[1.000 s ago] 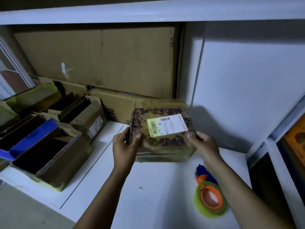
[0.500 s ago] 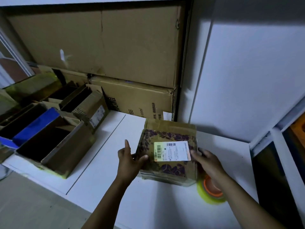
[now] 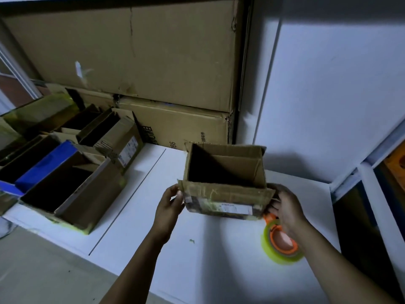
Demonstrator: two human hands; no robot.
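A small brown cardboard box (image 3: 225, 191) stands on the white shelf (image 3: 197, 260) with its open top facing up and its inside dark and empty. Its near flap is folded outward, and a white shipping label shows on the front side. My left hand (image 3: 169, 204) grips the box's left front corner, thumb on the flap. My right hand (image 3: 285, 205) holds the right front corner, fingers curled around the edge.
A yellow tape roll on an orange dispenser (image 3: 281, 242) lies just under my right wrist. Several open cardboard boxes (image 3: 72, 183) line the left, one with a blue flap. Large closed cartons (image 3: 153, 53) stack at the back. A white wall panel (image 3: 328, 95) closes the right.
The box was held up with its labelled side toward me, then lowered and tipped back. It now stands on the shelf with its open top up. Both hands stayed on its sides.
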